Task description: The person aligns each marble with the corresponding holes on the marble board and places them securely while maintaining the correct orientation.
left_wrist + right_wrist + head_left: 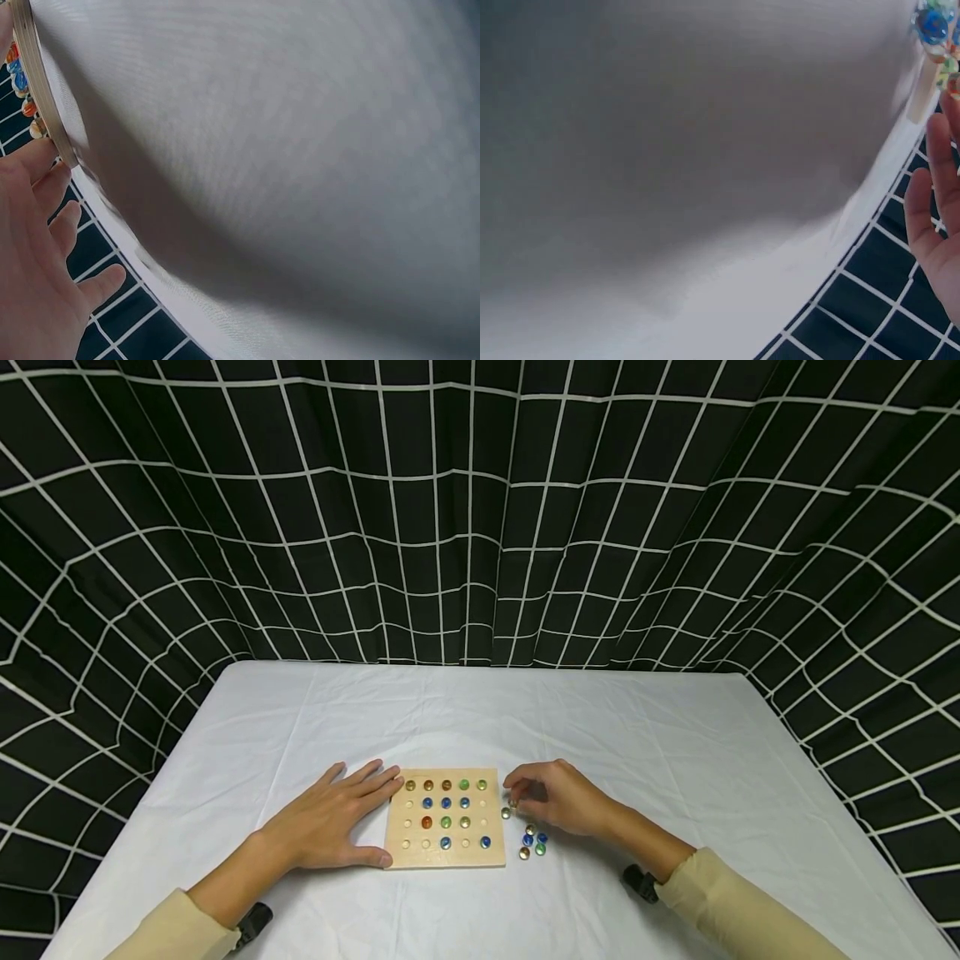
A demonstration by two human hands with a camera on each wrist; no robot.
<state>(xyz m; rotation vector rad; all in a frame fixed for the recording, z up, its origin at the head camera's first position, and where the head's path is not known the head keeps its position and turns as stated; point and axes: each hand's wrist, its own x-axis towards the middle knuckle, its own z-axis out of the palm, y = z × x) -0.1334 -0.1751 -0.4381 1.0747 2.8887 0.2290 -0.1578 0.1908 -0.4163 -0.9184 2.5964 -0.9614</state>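
A light wooden board (454, 859) with rows of round hollows lies flat on the table. Glass marbles fill its whole far row, with blue marbles (446, 803) below them and an orange marble (427, 822) further down. My left hand (330, 821) is spread at the board's left side, its thumb at the near corner and its fingertips along the far left edge. Just off the board's right edge, my right hand (562, 797) curls its fingers and thumb round a small marble (513, 804). Close by it lies another greenish marble (506, 813).
A loose cluster of marbles (530, 840), blue, green and amber, sits right of the board below the right hand. White cloth (480, 718) covers the table. A black curtain with white grid lines (480, 510) hangs behind and at both sides.
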